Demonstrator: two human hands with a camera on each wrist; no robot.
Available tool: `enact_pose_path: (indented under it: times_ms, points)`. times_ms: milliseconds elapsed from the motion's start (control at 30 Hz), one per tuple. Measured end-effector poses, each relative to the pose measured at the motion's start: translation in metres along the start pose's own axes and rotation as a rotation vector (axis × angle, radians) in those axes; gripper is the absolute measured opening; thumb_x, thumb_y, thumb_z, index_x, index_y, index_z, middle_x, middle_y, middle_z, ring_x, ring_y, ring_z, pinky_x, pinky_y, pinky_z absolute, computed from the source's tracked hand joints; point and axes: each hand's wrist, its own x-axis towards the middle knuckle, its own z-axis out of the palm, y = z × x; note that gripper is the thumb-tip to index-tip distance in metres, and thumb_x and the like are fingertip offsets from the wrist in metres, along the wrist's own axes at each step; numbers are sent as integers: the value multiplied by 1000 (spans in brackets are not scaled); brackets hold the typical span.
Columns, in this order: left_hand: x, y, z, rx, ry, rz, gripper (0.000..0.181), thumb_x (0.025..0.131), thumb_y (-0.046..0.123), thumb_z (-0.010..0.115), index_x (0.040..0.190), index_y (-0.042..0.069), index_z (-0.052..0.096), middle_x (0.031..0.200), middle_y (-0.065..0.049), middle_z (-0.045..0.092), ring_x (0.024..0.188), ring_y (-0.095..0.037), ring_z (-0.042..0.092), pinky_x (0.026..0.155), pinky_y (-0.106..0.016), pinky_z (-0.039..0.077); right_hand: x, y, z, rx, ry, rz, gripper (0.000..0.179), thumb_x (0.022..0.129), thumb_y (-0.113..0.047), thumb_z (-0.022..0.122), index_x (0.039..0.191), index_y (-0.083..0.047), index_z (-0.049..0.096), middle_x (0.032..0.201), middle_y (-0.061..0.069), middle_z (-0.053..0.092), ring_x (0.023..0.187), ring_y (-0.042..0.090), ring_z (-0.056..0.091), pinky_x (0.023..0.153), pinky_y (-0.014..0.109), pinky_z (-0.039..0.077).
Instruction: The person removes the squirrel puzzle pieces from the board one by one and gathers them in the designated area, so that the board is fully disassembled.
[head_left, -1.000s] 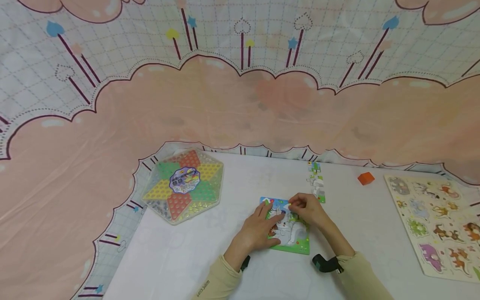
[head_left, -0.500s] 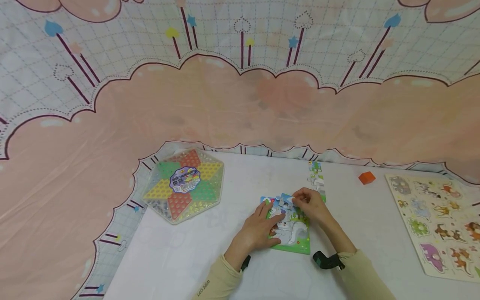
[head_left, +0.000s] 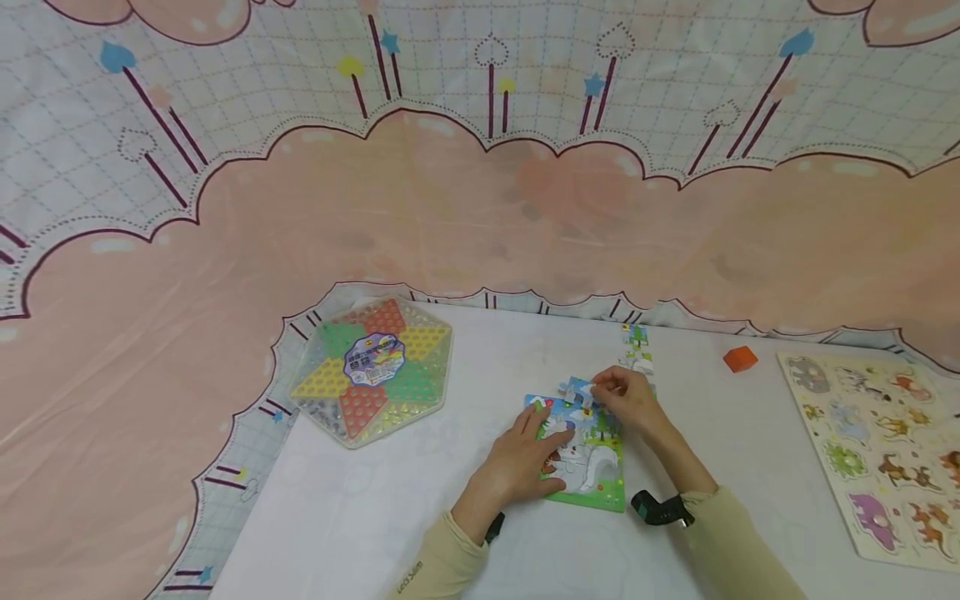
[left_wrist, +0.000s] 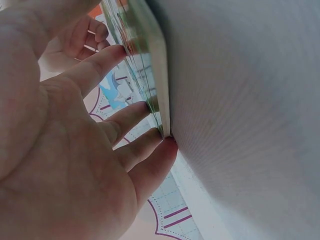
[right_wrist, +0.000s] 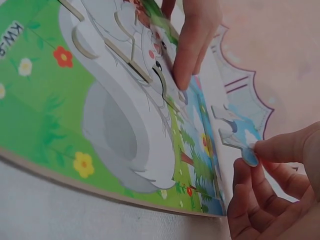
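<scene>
A jigsaw puzzle board [head_left: 592,500] with a grey-white squirrel on green grass lies on the white table. My left hand [head_left: 513,462] rests on its left side, fingers spread; in the left wrist view the fingertips [left_wrist: 141,108] touch the board's face and edge. Between thumb and fingertips, my right hand [head_left: 628,404] pinches a blue and white puzzle piece [right_wrist: 237,132], raised off the board at its top edge. Several joined puzzle pieces [head_left: 636,337] lie behind the right hand, which partly covers them.
A hexagonal Chinese checkers box [head_left: 420,379] lies at the left. An orange block [head_left: 740,359] sits at the back right. An animal peg board [head_left: 825,417] lies at the far right. A patterned cloth [head_left: 450,217] rises behind the table.
My right hand has lifted the puzzle piece out of the board's top area and moved it up and away, past the top edge. The left hand has stayed on the board.
</scene>
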Motion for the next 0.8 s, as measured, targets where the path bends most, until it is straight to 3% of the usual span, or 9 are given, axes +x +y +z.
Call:
enact_pose_path:
  times_ms: [800]
  points:
    - [1, -2, 1, 27, -17, -7, 66, 87, 49, 71, 146, 30, 50, 156, -11, 31, 145, -32, 25, 108, -37, 39, 22, 4, -13, -18, 29, -17, 15, 92, -2, 63, 101, 10, 65, 80, 11, 65, 69, 16, 57, 57, 21, 46]
